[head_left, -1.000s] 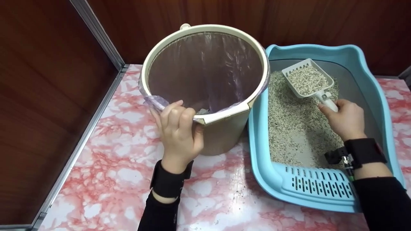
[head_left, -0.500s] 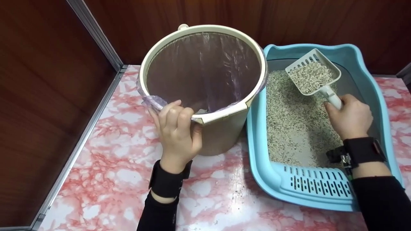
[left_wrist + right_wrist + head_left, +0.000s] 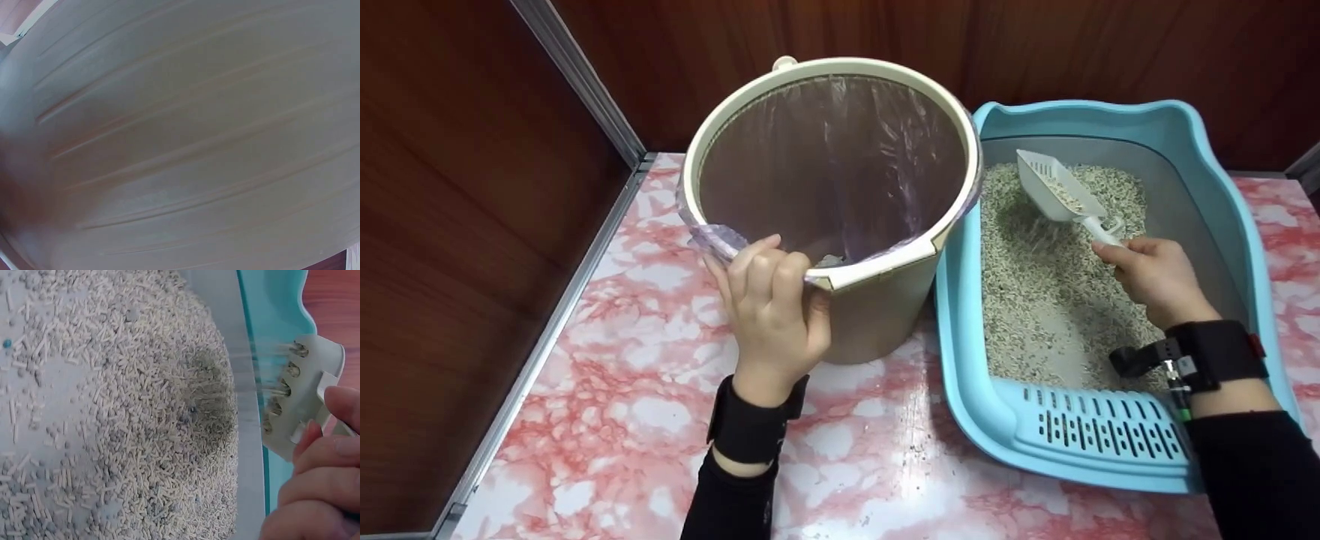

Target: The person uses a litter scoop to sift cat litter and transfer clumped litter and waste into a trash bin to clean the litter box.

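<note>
- Right hand (image 3: 1159, 281), right of centre in the head view: grasping the handle of a white scoop (image 3: 1046, 196).
- The scoop is above the litter (image 3: 1035, 307), in the upper right of the frame, tilted, with some grains inside; in the right wrist view, grains stream through the holes along its edge.
- Left hand (image 3: 775, 311), just left of centre: fingers curled over the near rim of a beige bin (image 3: 877, 322), grasping it.
- The bin is in the upper middle, lined with a translucent purple bag (image 3: 720, 238) folded over the rim.
- Blue litter tray (image 3: 964, 322), on the right, just beside the bin; slotted step at its near end.
- Red-and-white marbled surface (image 3: 645, 360) underneath; dark wooden panels (image 3: 885, 26) along the top and left.
</note>
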Demonstrator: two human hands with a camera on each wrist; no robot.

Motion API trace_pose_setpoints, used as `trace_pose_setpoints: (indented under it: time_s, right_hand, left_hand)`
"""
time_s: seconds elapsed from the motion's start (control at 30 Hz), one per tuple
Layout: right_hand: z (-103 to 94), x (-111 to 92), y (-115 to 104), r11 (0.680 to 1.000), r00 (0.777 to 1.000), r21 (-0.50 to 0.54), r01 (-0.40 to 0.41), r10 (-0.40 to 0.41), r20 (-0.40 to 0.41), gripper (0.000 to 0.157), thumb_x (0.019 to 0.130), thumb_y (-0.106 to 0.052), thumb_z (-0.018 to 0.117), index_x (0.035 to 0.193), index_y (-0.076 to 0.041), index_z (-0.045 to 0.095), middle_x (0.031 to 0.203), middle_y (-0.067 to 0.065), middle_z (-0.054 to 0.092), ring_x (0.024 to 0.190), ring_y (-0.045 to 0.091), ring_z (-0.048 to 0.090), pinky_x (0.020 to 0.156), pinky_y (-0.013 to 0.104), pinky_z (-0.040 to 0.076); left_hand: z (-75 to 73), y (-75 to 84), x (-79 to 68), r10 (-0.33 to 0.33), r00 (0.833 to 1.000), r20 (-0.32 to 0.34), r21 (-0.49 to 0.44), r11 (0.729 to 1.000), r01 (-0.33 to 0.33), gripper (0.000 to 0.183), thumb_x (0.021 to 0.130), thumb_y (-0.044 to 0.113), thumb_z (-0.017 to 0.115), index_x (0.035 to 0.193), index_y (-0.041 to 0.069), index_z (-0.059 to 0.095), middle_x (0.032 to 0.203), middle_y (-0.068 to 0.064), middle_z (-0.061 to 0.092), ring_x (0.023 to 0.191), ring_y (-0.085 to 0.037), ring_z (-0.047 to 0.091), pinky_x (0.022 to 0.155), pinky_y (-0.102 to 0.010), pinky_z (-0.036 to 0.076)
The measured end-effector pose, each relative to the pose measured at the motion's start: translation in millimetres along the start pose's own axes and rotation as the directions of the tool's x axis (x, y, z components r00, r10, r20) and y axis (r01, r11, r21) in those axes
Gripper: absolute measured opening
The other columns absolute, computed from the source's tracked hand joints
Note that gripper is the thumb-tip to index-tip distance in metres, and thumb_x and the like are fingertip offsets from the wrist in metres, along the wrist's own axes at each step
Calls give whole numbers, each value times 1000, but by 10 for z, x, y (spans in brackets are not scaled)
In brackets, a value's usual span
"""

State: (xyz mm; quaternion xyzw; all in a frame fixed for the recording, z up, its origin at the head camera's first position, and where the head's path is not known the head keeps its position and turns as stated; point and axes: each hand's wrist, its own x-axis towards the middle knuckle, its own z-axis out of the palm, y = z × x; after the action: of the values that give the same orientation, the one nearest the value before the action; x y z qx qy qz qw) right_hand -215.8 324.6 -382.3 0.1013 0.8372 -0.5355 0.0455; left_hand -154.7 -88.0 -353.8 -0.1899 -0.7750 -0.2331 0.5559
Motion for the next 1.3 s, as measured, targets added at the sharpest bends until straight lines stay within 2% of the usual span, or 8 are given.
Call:
trace_pose_setpoints:
  time_s: [0.2,0.4,0.5,0.8,0.93,1.07,1.2,1.3]
  right_hand:
    - [18,-16,-2,960,992,-281,23,-56,-109,38,94,-44,61,74,-12,59,57,-12,43,49,6,37,45,27,34]
    - [46,-54,-13,802,939,-595,55,-244,-242,46,93,-41,62,101,4,64,82,25,64,63,34,56,51,36,35]
    - [43,-71,-21,758,913,-652,40,-292,-284,40,93,-37,61,93,3,60,84,32,64,67,46,58,50,42,34]
    - [39,-81,-26,722,865,-692,14,-356,-354,36,93,-33,59,85,2,53,71,31,57,61,52,54,48,52,34]
    - [48,-81,-31,753,872,-657,7,-326,-365,39,93,-35,61,90,4,57,80,33,61,67,52,57,50,50,35]
    - [65,-52,-41,851,919,-525,10,-215,-330,47,93,-41,62,105,5,65,80,17,65,66,29,56,55,36,38]
    - [53,-32,-43,964,969,-267,21,-85,-232,32,93,-41,63,91,-9,70,64,-13,52,57,6,42,52,24,37]
    - [37,-32,-42,999,993,37,23,-19,-116,21,94,-33,66,77,-21,67,58,-16,47,47,2,37,43,21,32]
  left_hand:
    - [2,-1,-9,-5,1000,-9,-9,1000,5,17,82,17,58,94,6,53,87,-9,52,109,-30,55,114,-73,10]
    - [-9,-14,-3,-1,1000,-10,-9,1000,1,18,78,13,59,94,6,53,87,-9,52,109,-30,55,116,-69,11]
    - [-17,-21,-1,3,1000,-11,-6,1000,-4,17,78,12,59,93,6,52,87,-10,52,108,-30,55,112,-71,15]
    - [-21,-40,-15,2,1000,-12,-14,1000,-2,18,78,12,56,94,5,53,87,-10,52,108,-30,54,108,-77,15]
    - [-25,-46,-19,1,1000,-11,-14,1000,-1,19,77,11,56,94,5,53,87,-10,52,108,-30,55,110,-76,13]
    - [-32,-50,-20,-2,1000,-11,-14,1000,2,18,78,13,57,94,5,53,89,-10,53,109,-30,55,108,-77,14]
    - [-36,-52,-17,-3,1000,-10,-17,1000,3,17,81,16,57,94,5,53,89,-10,53,108,-31,55,105,-80,16]
    - [-39,-53,-14,-1,1000,-10,-19,1000,1,17,81,16,57,94,5,53,88,-10,53,108,-31,55,104,-81,16]
